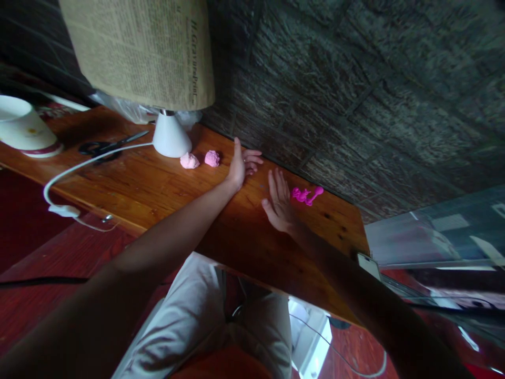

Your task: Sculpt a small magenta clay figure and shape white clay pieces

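Note:
My left hand point(241, 164) lies on the wooden table point(165, 184) near the dark brick-patterned wall, fingers loosely curled, and nothing shows in it. My right hand point(279, 202) rests flat on the table with its fingers stretched out, just left of a bright magenta clay figure point(306, 195). Two lumps of clay sit left of my left hand: a pale pink one point(189, 160) and a darker pink one point(212, 158). Neither hand touches any clay.
A lamp with a white base point(171, 136) and a newsprint shade point(142, 50) stands at the back, its white cord point(74, 171) trailing left. Black scissors point(104, 146) lie behind the cord. A white cup point(23, 129) is at far left. A phone point(369, 265) lies at the table's right edge.

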Available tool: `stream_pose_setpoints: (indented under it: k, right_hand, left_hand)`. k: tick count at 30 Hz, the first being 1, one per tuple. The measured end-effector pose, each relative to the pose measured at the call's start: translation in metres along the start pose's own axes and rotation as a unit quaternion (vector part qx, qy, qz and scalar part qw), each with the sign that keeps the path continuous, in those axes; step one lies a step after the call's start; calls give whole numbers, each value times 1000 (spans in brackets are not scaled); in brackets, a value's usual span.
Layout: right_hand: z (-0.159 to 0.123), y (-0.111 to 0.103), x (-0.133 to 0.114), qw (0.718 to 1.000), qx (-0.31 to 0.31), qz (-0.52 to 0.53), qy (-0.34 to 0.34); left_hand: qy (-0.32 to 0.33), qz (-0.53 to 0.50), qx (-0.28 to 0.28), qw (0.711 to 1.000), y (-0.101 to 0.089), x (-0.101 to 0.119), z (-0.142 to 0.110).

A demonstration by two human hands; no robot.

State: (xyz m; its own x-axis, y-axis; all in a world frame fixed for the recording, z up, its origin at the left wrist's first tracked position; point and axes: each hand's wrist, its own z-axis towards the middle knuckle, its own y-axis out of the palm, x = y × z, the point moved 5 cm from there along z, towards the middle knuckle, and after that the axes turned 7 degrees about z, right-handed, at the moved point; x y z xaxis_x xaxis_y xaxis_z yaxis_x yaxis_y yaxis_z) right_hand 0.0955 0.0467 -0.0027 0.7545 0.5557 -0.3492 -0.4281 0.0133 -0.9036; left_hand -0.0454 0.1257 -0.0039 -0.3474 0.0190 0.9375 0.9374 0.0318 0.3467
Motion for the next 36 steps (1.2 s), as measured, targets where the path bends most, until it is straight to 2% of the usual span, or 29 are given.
stream_pose_setpoints:
  k: [4, 9, 14, 16, 19, 24, 27, 30, 33, 36]
  right_hand:
    - [3, 2, 9, 999, 2, 20, 46]
    - [1, 1, 6, 997, 9, 71, -2]
    - [7, 3, 17, 985, 38, 163, 43]
    - [9, -1, 26, 961, 90, 253, 63]
    - [6, -17, 43, 902, 176, 378, 108]
    - [-1, -45, 47, 821, 234, 502, 137]
    - [1, -41, 41, 834, 226, 484, 136]
    - [7, -22, 39, 860, 207, 442, 147]
    - [14, -2, 41, 873, 186, 418, 168]
    - [19, 7, 41, 890, 168, 386, 178]
  left_hand:
    - [2, -16, 15, 1000, -4, 4, 2]
    - [-11, -18, 17, 1000, -3, 4, 3]
    - [-14, -43, 29, 999, -6, 6, 4]
    - [-13, -67, 27, 997, -6, 7, 5]
    - [-18, -82, 25, 996, -6, 4, 6]
    - [-24, -73, 18, 997, -4, 1, 6]
    - [-23, -70, 18, 997, -4, 2, 5]
    - [-28, -52, 26, 998, -4, 2, 4]
    - [-34, -43, 32, 998, -4, 1, 4]
    - [-35, -56, 25, 998, -3, 0, 5]
